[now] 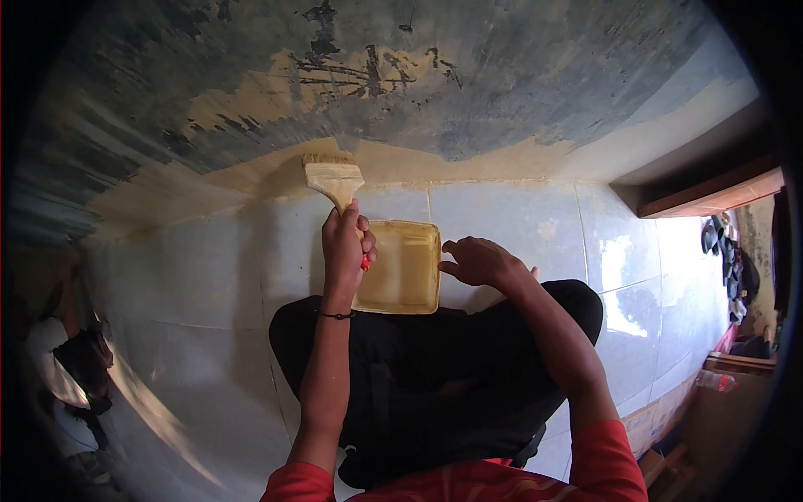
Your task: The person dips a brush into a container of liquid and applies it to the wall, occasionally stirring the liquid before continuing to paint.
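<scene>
My left hand is closed round the handle of a wide, flat paintbrush, a bit of red showing at the handle's lower end. The bristles point up at the foot of the wall, on its beige painted strip. Just below the brush, a yellowish rectangular paint tray sits in front of my crossed legs, partly hidden by my left hand. At the tray's right rim is my right hand, thumb and forefinger apart with their tips right beside the edge.
Grey-white tiles cover the floor. Higher up, the wall has dark, patchy old paint. A wooden ledge juts out at the right, with dark items beyond it. A plastic bottle lies lower right. Dark and white cloth is at far left.
</scene>
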The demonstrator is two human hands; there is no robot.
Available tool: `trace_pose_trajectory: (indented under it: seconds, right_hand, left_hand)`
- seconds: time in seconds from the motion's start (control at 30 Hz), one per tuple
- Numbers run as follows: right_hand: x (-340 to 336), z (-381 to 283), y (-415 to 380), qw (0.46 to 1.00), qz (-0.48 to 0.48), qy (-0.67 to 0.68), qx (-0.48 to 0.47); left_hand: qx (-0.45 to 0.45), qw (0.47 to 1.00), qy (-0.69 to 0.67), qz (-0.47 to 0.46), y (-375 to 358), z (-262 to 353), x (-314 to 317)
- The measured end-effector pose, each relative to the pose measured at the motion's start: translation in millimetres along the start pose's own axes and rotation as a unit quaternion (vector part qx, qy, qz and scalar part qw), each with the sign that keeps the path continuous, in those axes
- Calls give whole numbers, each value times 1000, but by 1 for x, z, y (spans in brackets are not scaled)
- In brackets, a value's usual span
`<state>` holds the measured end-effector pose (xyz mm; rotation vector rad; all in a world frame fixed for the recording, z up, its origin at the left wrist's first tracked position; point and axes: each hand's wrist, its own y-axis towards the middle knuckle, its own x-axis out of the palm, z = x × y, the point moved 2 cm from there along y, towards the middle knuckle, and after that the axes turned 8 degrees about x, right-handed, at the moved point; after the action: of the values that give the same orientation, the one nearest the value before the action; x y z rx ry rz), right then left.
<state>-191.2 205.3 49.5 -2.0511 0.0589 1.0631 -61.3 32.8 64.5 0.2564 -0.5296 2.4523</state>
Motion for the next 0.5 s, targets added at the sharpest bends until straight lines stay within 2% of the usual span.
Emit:
trace_pose_trajectory:
  seconds: [0.5]
  right_hand:
    - [2,0,1,1000,6,-4,-4]
  left_hand:
    - [100,991,33,-87,-15,18,2]
